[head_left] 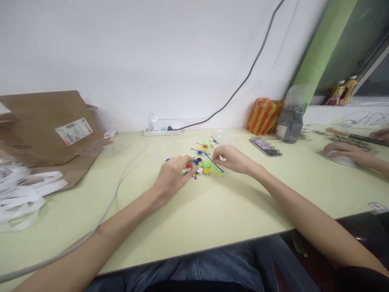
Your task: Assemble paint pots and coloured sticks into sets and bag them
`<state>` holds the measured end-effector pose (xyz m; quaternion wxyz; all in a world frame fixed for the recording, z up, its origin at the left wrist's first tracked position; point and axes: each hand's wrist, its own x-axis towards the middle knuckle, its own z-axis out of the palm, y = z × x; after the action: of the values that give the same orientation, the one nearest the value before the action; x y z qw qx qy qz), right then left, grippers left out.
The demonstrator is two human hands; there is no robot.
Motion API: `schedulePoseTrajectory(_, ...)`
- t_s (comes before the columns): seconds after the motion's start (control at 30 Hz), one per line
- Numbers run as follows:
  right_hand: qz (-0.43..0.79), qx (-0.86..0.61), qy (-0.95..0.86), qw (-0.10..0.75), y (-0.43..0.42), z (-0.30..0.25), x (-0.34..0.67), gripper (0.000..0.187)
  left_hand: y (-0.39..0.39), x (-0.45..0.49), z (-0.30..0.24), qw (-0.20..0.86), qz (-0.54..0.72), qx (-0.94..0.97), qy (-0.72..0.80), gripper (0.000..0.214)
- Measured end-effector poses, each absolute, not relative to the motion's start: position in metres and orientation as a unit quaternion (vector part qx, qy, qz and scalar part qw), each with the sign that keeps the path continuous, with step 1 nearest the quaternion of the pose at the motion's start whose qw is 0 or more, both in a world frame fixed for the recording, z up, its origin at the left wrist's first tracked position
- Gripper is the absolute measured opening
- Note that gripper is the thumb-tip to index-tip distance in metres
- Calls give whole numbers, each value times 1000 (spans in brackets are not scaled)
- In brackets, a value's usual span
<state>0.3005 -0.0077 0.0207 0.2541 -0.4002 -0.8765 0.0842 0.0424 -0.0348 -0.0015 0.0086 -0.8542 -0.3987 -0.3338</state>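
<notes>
My left hand [174,175] rests over a cluster of small round pieces, its thumb and fingertips closed about a small blue plastic piece [196,162]. Around it sit round caps: a red one [188,166], a green one [206,165], a yellow one [207,171] and a white one [199,171]. On the other side, my right hand [231,159] has its fingers pinched at a thin blue plastic stick [218,167]. Beside that stick lies a lime green stick [216,170]. More coloured sticks and caps, among them a red cap [204,146], lie just behind.
A brown paper bag [51,129] and white straps [33,190] are at left, with a grey cable [117,186] crossing my left forearm. Behind are a power strip [162,131], a phone [266,147] and a striped bag [263,117]. Another person's hand [342,151] is at right.
</notes>
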Motion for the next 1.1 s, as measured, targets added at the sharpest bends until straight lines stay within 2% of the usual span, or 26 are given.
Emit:
schedulePoseTrajectory(0.13, 111, -387, -853, 332, -12, 21, 296, 9, -35, 43, -2, 8, -339, -856, -390, 20)
schedulePoseTrajectory(0.23, 211, -365, -811, 406, -14, 13, 285, 10, -34, 43, -2, 3, -346, -856, -383, 20)
schedulePoseTrajectory(0.4, 322, -328, -747, 481, -18, 2, 264, 24, -35, 44, -2, 0, -359, -855, -375, 20)
schedulePoseTrajectory(0.5, 336, -326, -731, 496, -22, 2, 258, 32, -35, 45, -2, -10, -361, -853, -376, 20)
schedulePoseTrajectory(0.73, 350, -328, -718, 505, -26, 4, 256, 31, -38, 46, -1, -56, -378, -849, -365, 14)
schedulePoseTrajectory(0.9, 425, -309, -672, 522, -27, 2, 253, 34, -38, 48, 0, -89, -391, -839, -367, 12)
schedulePoseTrajectory(1.1, 492, -296, -663, 481, -27, 2, 252, 39, -37, 49, -6, -168, -408, -825, -352, 20)
